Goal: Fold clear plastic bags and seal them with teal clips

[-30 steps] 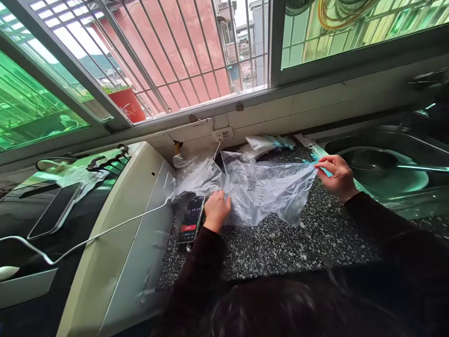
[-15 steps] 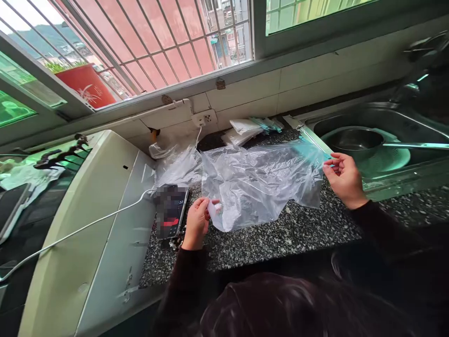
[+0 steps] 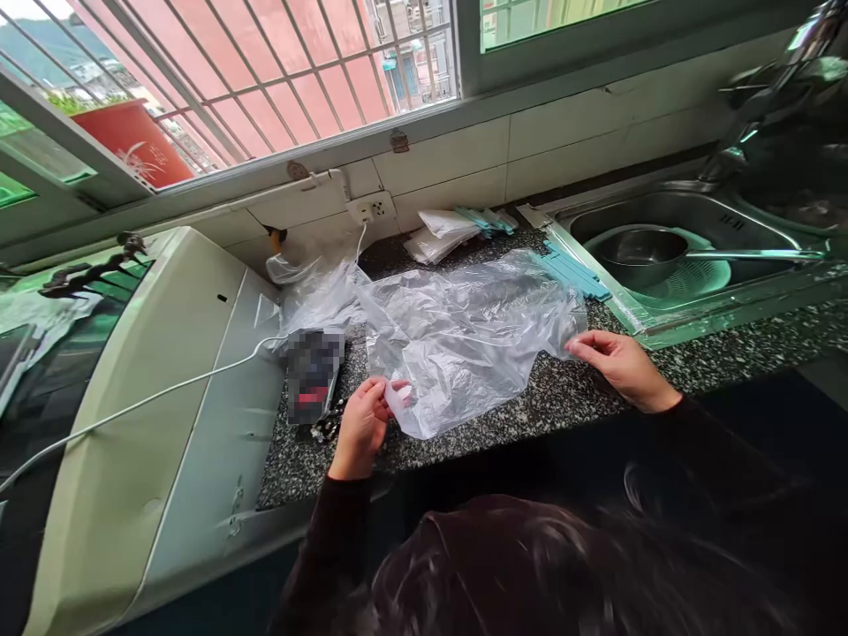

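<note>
Speckled counter (image 3: pixel 563 393), beneath the fingers. Clear plastic bag (image 3: pixel 464 336), crumpled, spread between both hands' fingers. Left hand (image 3: pixel 363 422): fingers pinched on its near-left corner. Right hand (image 3: pixel 619 364): fingertips closed together at its right edge. Phone (image 3: pixel 313 375), left of the left fingers.

Window frame (image 3: pixel 298 157): grey, sliding, with metal bars (image 3: pixel 265 86) beyond
Outside: pink building wall (image 3: pixel 291 53), red planter (image 3: pixel 125 141) at left
Kitchen wall: pale tiles (image 3: pixel 450 155), white power socket (image 3: pixel 367 208)
Countertop (image 3: pixel 563 406): black-and-white speckled stone
Sink (image 3: pixel 636 208): stainless steel, at right
Light: daylight, brightest through the clear opening
</note>
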The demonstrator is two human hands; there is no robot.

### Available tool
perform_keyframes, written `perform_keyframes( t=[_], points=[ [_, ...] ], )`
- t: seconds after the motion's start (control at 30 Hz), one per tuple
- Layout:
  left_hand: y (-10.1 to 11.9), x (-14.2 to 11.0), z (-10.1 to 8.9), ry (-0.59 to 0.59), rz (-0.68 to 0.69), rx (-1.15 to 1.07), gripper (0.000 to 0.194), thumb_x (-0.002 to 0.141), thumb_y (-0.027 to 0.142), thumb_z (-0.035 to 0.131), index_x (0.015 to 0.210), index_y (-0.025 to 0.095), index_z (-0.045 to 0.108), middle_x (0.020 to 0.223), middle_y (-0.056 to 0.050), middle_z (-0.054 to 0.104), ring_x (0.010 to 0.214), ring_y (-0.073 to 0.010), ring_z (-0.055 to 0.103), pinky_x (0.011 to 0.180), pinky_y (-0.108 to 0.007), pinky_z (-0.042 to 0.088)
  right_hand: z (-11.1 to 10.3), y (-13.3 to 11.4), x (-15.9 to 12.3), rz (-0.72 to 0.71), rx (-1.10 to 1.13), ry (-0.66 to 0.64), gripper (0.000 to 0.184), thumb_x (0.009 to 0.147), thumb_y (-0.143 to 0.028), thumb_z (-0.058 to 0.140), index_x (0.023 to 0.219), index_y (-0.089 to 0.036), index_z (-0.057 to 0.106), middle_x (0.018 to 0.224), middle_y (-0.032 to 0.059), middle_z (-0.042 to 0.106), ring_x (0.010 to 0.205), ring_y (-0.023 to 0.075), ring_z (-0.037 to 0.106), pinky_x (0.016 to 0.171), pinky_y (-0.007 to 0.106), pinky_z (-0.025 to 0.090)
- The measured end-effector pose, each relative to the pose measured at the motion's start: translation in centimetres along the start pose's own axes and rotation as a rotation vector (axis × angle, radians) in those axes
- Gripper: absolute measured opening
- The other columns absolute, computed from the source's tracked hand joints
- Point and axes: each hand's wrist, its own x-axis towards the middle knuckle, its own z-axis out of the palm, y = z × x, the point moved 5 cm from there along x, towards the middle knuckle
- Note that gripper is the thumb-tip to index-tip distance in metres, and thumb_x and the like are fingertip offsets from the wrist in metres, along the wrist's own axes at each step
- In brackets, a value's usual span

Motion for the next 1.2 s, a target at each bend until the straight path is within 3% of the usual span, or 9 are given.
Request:
perform_keyframes(
  t=[0.23, 0.57, 0.67, 0.77, 0.9, 0.97, 1.03, 1.1, 1.2],
  points=[
    [-0.5, -1.0, -2.2, 0.068, 0.063, 0.043, 0.017, 0.060, 0.028, 0.064, 0.063, 0.020, 0.049, 0.064, -0.004, 0.068, 0.057, -0.0150, 0.061, 0.056, -0.025, 0.049, -3.8, 0.3, -1.1, 0.012, 0.018, 0.160, 0.045, 0.052, -0.062, 0.072, 0.066, -0.020, 0.065, 0.077, 0.0060, 0.068, 0.081, 0.0231, 0.061, 0.092, 0.042, 0.044],
    [-0.8, -1.8, -4.7, 0.106, 0.117, 0.016, 0.022, 0.052, 0.026, 0.072, 0.062, 0.016, 0.055, 0.055, 0.002, 0.060, 0.051, -0.0105, 0.056, 0.052, -0.020, 0.045, -7.6, 2.6, -2.7, 0.069, -0.019, 0.300, 0.041, 0.043, -0.057, 0.076, 0.061, -0.022, 0.065, 0.069, 0.0037, 0.066, 0.073, 0.0223, 0.060, 0.087, 0.043, 0.045],
    [-1.1, -2.4, -4.7, 0.096, 0.101, 0.050, 0.024, 0.053, 0.028, 0.072, 0.063, 0.016, 0.055, 0.055, 0.002, 0.061, 0.051, -0.0110, 0.056, 0.051, -0.020, 0.045, -7.8, 2.9, -2.8, 0.090, -0.064, 0.244, 0.044, 0.039, -0.060, 0.076, 0.057, -0.022, 0.065, 0.065, 0.0044, 0.066, 0.068, 0.0219, 0.060, 0.078, 0.041, 0.048],
    [-1.0, -3.2, -5.1, 0.094, 0.069, 0.110, 0.030, 0.052, 0.035, 0.074, 0.066, 0.016, 0.054, 0.058, 0.000, 0.064, 0.052, -0.0130, 0.058, 0.050, -0.022, 0.045, -8.1, 3.0, -2.4, 0.087, -0.191, 0.103, 0.046, 0.041, -0.065, 0.073, 0.056, -0.022, 0.067, 0.063, 0.0058, 0.067, 0.061, 0.0210, 0.059, 0.061, 0.036, 0.049],
    [0.8, -4.2, -6.5, 0.104, 0.096, 0.371, 0.044, 0.049, 0.044, 0.076, 0.079, 0.016, 0.061, 0.065, -0.003, 0.066, 0.056, -0.0168, 0.059, 0.050, -0.025, 0.045, -9.2, 2.5, -0.8, 0.093, -0.401, -0.095, 0.044, 0.044, -0.067, 0.070, 0.055, -0.024, 0.068, 0.059, 0.0061, 0.067, 0.054, 0.0204, 0.058, 0.052, 0.034, 0.045],
    [2.7, -4.5, -6.7, 0.123, 0.195, 0.597, 0.046, 0.052, 0.046, 0.074, 0.086, 0.017, 0.063, 0.069, -0.005, 0.067, 0.061, -0.0194, 0.061, 0.053, -0.027, 0.047, -9.8, 1.4, 0.7, 0.083, -0.467, -0.075, 0.038, 0.048, -0.060, 0.071, 0.058, -0.023, 0.068, 0.061, 0.0054, 0.068, 0.057, 0.0209, 0.060, 0.056, 0.034, 0.046],
    [5.0, -4.6, -5.7, 0.140, 0.425, 0.816, 0.042, 0.062, 0.047, 0.068, 0.093, 0.019, 0.063, 0.081, -0.007, 0.068, 0.073, -0.0211, 0.063, 0.065, -0.030, 0.050, -9.6, -0.2, 3.0, 0.049, -0.519, -0.028, 0.026, 0.060, -0.046, 0.069, 0.062, -0.021, 0.067, 0.064, 0.0047, 0.068, 0.060, 0.0191, 0.060, 0.060, 0.033, 0.046],
    [6.6, -4.2, -3.5, 0.102, 0.653, 1.015, 0.037, 0.073, 0.044, 0.058, 0.099, 0.019, 0.062, 0.094, -0.009, 0.067, 0.083, -0.0219, 0.062, 0.076, -0.034, 0.050, -8.3, -2.0, 5.9, 0.010, -0.613, -0.018, 0.015, 0.068, -0.033, 0.062, 0.065, -0.019, 0.066, 0.064, 0.0035, 0.068, 0.059, 0.0165, 0.059, 0.060, 0.030, 0.045],
    [7.7, -1.8, 0.8, -0.087, 0.918, 1.236, 0.028, 0.078, 0.038, 0.051, 0.095, 0.019, 0.064, 0.105, -0.010, 0.066, 0.099, -0.0243, 0.059, 0.090, -0.039, 0.045, -4.9, -4.3, 10.7, -0.096, -0.763, -0.052, 0.015, 0.073, -0.025, 0.056, 0.065, -0.016, 0.066, 0.064, 0.0026, 0.067, 0.059, 0.0147, 0.057, 0.060, 0.028, 0.044]
  ],
)
